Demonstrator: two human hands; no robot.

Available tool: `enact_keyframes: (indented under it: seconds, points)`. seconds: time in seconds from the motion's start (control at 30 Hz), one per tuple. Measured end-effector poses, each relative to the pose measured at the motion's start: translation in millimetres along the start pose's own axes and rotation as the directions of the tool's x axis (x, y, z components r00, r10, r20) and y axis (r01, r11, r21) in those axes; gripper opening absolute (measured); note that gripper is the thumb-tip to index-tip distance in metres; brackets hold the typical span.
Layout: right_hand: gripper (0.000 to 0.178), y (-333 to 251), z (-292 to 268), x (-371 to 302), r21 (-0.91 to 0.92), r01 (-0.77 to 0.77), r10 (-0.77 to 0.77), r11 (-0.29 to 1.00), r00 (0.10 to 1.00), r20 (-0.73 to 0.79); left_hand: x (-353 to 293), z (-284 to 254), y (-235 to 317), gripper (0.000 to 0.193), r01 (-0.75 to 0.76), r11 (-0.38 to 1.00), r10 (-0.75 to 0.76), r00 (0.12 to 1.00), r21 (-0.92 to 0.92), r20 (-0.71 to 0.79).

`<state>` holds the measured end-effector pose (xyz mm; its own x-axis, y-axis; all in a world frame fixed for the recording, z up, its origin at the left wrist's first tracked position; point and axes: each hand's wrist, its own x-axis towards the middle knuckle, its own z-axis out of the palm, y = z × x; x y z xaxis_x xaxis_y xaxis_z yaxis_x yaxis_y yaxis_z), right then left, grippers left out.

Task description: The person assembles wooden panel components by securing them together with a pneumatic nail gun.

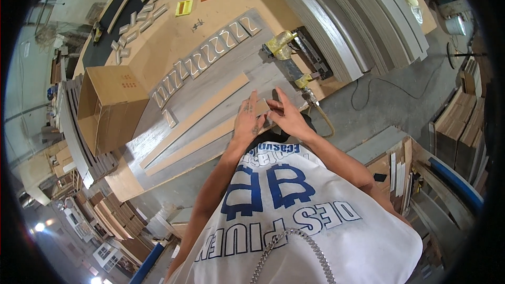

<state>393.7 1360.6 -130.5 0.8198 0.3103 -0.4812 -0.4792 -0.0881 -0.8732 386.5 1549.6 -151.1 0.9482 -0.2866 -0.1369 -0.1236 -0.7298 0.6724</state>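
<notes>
Left hand [249, 118]: laid over a strip [192, 146], fingers nearly together, pointing forward.
Right hand [286, 117]: fingers parted near the strip's end; we cannot tell whether they pinch it.
Strip: running leftward from our hands.
Nail gun [289, 66]: just beyond our right hand.
Box [118, 113]: left of both.

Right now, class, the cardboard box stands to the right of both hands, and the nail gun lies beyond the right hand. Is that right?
Not quite: the head view shows the cardboard box to the left of the left hand and the right hand. The nail gun does lie beyond the right hand.
</notes>
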Motion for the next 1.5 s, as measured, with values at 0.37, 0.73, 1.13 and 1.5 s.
enact_keyframes:
  seconds: [0.37, 0.73, 1.13, 1.5]
  points:
    - [0.085, -1, 4, -2, -0.004, 0.012, -0.012, 1.0, 1.0, 0.0, -3, 1, -5, 0.082, -0.05, 0.999, 0.049, 0.998, -0.017, -0.029]
    - [0.082, 4, 8, -5, -0.079, 0.044, -0.045, 0.996, 0.999, -0.014, -2, -2, -8, 0.086, -0.081, 0.996, 0.079, 0.996, -0.043, -0.034]
    - [0.082, 4, 24, 0, -0.102, 0.023, -0.034, 0.995, 0.994, -0.105, -1, -2, -10, 0.084, -0.072, 0.997, 0.071, 0.997, -0.025, -0.02]
    - [0.094, -66, -48, 90, -0.868, -0.135, -0.258, 0.477, 0.923, -0.286, -3, -6, -7, 0.082, -0.018, 0.999, 0.016, 0.997, 0.027, 0.076]
